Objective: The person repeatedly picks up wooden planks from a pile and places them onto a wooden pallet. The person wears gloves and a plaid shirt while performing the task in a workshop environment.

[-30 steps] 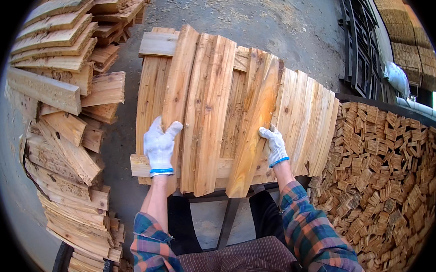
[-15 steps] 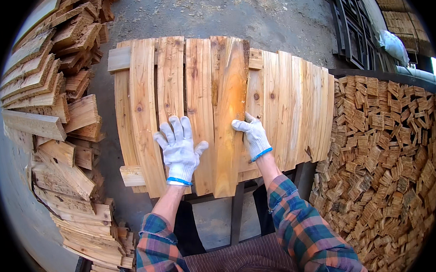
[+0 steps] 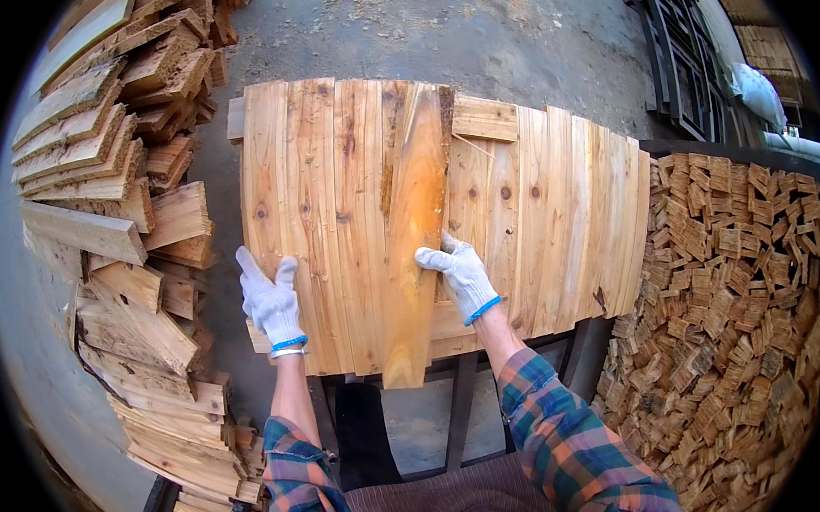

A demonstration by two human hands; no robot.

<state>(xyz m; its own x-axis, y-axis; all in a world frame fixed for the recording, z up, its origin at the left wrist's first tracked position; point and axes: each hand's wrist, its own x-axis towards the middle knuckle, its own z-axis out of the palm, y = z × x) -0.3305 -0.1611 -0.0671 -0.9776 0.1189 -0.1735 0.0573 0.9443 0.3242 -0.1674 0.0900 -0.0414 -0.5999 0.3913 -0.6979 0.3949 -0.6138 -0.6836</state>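
My left hand (image 3: 270,303), in a white knitted glove with a blue cuff, grips the left edge of a row of pale wooden planks. Its thumb lies on the outermost plank (image 3: 266,189) and its fingers reach over the side. My right hand (image 3: 461,274), gloved alike, holds the right edge of a darker, orange-toned plank (image 3: 417,210), thumb on top and fingers partly hidden at the edge. That plank lies on top of the row, slightly tilted, its near end jutting past the others. Between my hands the planks lie side by side, nearly touching.
More planks (image 3: 573,212) continue right, across a crosspiece (image 3: 484,118), on a dark metal frame (image 3: 462,409). Rough boards (image 3: 107,233) are stacked at left. Many small wood pieces (image 3: 715,334) fill the right side. Black metal racks (image 3: 680,52) stand at the far right.
My left hand has moved from lying on the planks to their left edge. The left planks have slid together, closing their gaps. My right hand stays on the orange-toned plank.
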